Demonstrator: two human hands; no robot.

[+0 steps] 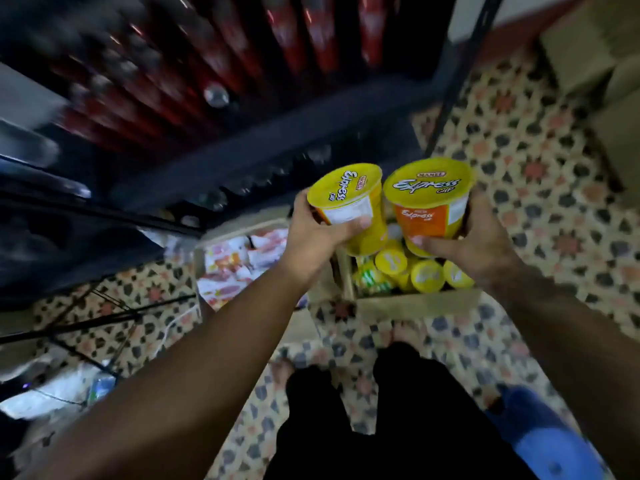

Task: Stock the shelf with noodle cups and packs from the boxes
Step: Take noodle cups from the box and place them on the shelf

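Bare forearms and hands (311,237), no sleeves; black trousers (381,427); bare feet (280,370).

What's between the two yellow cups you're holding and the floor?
In the head view, the box of more noodle cups lies under the two held cups, which the left hand and right hand grip.

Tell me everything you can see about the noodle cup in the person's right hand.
The noodle cup in the right hand is a round tub with a yellow lid printed "Express cup" in white script. Its side is orange on one panel and yellow elsewhere. It looks sealed and is held nearly upright, lid tipped toward the camera. The right hand grips it from the side and below, thumb across the lower front. It hangs above the open cardboard box of more yellow cups, close beside the left hand's cup; whether they touch is unclear.
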